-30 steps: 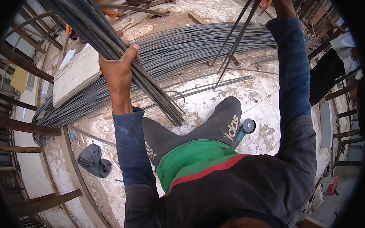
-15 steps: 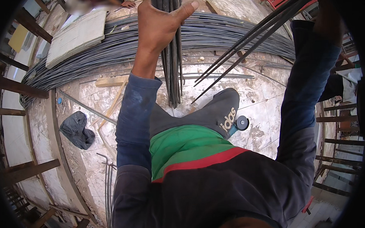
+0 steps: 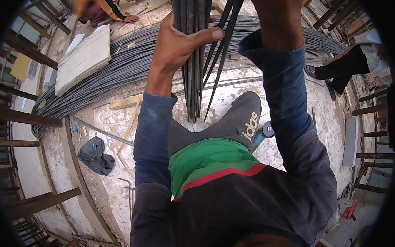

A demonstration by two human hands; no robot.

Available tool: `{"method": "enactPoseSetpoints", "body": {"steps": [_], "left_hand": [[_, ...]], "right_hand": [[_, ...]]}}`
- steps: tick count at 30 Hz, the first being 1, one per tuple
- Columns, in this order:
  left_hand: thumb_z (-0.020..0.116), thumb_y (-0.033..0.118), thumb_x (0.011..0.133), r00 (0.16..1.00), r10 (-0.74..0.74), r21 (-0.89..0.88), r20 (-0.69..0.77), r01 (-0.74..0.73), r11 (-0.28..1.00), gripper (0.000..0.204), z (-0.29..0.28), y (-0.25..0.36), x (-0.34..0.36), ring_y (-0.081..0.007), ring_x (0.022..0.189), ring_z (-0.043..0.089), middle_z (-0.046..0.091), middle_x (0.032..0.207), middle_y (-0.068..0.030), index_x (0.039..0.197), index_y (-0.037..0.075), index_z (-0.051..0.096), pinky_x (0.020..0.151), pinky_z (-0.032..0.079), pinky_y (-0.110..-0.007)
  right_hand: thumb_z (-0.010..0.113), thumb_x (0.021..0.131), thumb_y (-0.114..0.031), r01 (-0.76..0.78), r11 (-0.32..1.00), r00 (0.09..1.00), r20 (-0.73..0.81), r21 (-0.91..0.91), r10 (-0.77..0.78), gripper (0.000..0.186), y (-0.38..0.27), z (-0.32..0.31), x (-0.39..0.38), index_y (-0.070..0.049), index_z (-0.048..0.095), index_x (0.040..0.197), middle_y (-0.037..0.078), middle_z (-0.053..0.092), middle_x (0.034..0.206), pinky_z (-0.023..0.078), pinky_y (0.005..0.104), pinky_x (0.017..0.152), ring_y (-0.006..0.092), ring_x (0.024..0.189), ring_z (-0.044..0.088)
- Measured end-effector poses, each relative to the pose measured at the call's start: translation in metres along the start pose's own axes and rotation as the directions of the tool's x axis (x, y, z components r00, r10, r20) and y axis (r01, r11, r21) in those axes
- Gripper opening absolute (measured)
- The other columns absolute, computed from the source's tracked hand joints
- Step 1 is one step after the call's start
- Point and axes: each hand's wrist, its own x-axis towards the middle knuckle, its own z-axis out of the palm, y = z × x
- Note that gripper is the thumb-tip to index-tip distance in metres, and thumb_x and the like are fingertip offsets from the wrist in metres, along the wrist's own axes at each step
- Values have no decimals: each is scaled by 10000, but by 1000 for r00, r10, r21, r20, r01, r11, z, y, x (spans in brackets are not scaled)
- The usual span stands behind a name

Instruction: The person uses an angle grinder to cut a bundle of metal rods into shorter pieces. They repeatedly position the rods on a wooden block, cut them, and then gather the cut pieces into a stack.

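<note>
My left hand [image 3: 177,43] grips a bundle of long dark steel rods [image 3: 195,71] held upright in front of me, thumb hooked over the right side of the bundle. My right hand [image 3: 278,12] is raised at the top of the view, closed on the same rods higher up; its fingers are cut off by the frame edge. A few rods [image 3: 221,53] splay out to the right of the main bundle. The lower rod ends hang above my grey trouser leg [image 3: 232,122].
A large pile of long curved rods [image 3: 130,65] lies across the floor behind. A pale board [image 3: 84,57] rests on it. A person in orange [image 3: 104,9] crouches at top left; another person's legs [image 3: 343,68] stand at right. A dark cloth [image 3: 94,155] lies left; wooden posts ring the edges.
The rod bundle has swung from a slant at upper left to upright in front of me. Both hands have moved closer together on it, and the view has shifted.
</note>
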Motion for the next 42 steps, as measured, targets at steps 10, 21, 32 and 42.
{"method": "enactPoseSetpoints", "body": {"steps": [10, 21, 32, 42], "left_hand": [[893, 20, 623, 986, -121, -45, 111, 127, 991, 452, 8, 4, -8, -195, 767, 718, 722, 861, -121, 1006, -32, 659, 730, 607, -308], [839, 59, 631, 982, -181, -42, 48, 183, 982, 516, 19, -36, -61, -156, 843, 668, 666, 961, -74, 1081, -26, 602, 731, 543, -277], [889, 166, 617, 990, -59, 135, -124, 76, 988, 697, 14, -37, -78, -157, 924, 632, 637, 1067, -97, 1190, -34, 547, 774, 504, -297], [773, 131, 739, 985, -153, -68, -81, 148, 987, 543, -7, -12, -71, -274, 865, 622, 605, 957, -160, 1168, -50, 495, 820, 528, -422]], "right_hand": [[577, 951, -400, 56, 994, 982, -173, -98, -72, 575, 33, 5, -22, 65, 396, 1238, 271, 478, 1167, 417, 420, 942, 408, 1047, 557], [869, 620, -241, -397, 905, 903, 116, -150, 415, 732, 11, -24, -107, 88, 556, 1194, 215, 671, 1061, 554, 343, 875, 272, 912, 694], [838, 609, -162, -325, 940, 945, 0, -101, 326, 667, 2, -5, -108, 79, 568, 1169, 164, 704, 956, 573, 326, 807, 243, 811, 707], [853, 654, -312, -461, 887, 868, 206, -6, 452, 723, -3, 9, -110, 60, 458, 1132, 197, 630, 811, 542, 431, 652, 370, 710, 675]]}}
